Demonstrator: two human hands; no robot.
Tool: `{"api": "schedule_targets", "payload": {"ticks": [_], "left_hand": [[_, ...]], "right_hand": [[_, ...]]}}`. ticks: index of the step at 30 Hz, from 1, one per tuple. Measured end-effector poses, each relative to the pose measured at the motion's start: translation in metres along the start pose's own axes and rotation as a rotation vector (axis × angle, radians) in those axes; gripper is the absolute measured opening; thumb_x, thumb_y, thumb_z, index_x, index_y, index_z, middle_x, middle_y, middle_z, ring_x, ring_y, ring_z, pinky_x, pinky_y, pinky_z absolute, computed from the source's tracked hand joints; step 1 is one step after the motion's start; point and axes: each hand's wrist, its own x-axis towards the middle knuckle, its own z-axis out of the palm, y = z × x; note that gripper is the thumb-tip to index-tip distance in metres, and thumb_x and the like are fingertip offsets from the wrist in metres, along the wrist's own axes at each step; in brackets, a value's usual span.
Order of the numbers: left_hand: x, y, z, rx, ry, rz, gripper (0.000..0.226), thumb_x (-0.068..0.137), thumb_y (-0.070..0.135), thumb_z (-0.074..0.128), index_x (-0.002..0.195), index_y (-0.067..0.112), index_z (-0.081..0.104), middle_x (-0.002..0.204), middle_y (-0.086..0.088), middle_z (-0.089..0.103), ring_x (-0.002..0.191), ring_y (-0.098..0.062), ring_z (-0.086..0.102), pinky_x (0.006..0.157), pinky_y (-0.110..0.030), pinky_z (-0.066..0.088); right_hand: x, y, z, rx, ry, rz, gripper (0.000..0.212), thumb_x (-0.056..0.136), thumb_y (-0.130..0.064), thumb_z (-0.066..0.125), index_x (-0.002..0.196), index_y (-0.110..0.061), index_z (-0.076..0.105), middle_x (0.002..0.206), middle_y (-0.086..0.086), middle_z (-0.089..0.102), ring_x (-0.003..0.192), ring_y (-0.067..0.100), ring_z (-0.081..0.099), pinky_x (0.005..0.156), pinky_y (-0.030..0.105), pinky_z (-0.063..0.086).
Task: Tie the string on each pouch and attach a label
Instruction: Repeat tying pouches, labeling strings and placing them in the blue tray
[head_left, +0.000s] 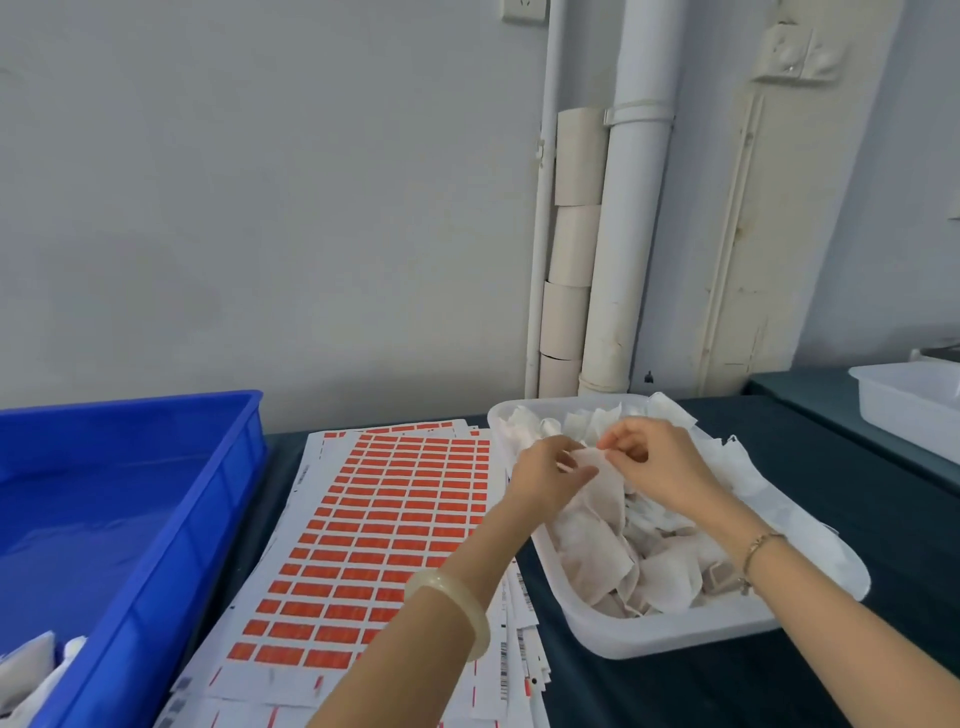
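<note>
Pouch (589, 470) is held up above the far half of the tray (649, 638), pinched at its top edge from both sides. On the left hand (545, 475) the fingers are curled in, with thumb and fingertips closed on the pouch's left top corner. On the right hand (660, 462) thumb and forefinger are pressed together on the right of that edge, and the remaining fingers are curled loosely under the palm. The pouch is white, thin and semi-translucent. Its lower part is hung down between the two wrists; whether it touches the pile below cannot be told. The tray is white plastic, set on the dark table (675, 696) right of centre, and is filled with more pouches (618, 566), crumpled and overlapped. White material is draped over its right rim. Just left of the tray, label sheets (395, 519) are stacked and fanned, with rows of orange-red labels on white backing and barcode strips at the near edges. Left of the sheets a blue bin (156, 519) is placed, with a few white packets (31, 670) seen in its near corner. A pale bangle (452, 608) is worn on the left wrist, a thin bracelet (763, 548) on the right. At far right a second tray (909, 405) is seen on a separate surface. Behind, a white pipe (628, 234) is fixed to the wall.
</note>
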Motion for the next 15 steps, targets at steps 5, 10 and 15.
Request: {"api": "schedule_targets", "payload": {"ticks": [5,10,15], "left_hand": [[-0.021,0.016,-0.026,-0.425,0.103,0.02,0.028,0.087,0.027,0.07,0.104,0.005,0.068,0.099,-0.012,0.071,0.094,-0.023,0.068,0.075,-0.031,0.055],[-0.057,0.02,-0.058,-0.462,0.311,0.061,0.013,0.084,0.034,0.071,0.083,0.02,0.071,0.078,0.005,0.071,0.076,-0.011,0.067,0.067,-0.023,0.055],[-0.112,0.006,-0.092,-0.525,0.269,0.098,0.022,0.083,0.05,0.065,0.089,0.03,0.073,0.088,0.011,0.072,0.086,-0.008,0.069,0.068,-0.014,0.052]], "right_hand": [[0.001,-0.037,-0.007,0.161,0.079,-0.147,0.014,0.086,-0.007,0.066,0.085,-0.021,0.069,0.083,-0.006,0.071,0.078,0.007,0.066,0.076,0.02,0.053],[-0.007,-0.072,0.001,0.11,0.072,-0.298,0.019,0.084,-0.007,0.068,0.096,-0.021,0.072,0.079,-0.008,0.07,0.068,0.006,0.06,0.066,0.013,0.048],[-0.022,-0.1,0.03,0.12,0.008,-0.413,0.015,0.084,-0.004,0.069,0.086,-0.018,0.074,0.081,-0.006,0.072,0.071,0.01,0.066,0.072,0.023,0.054]]}}
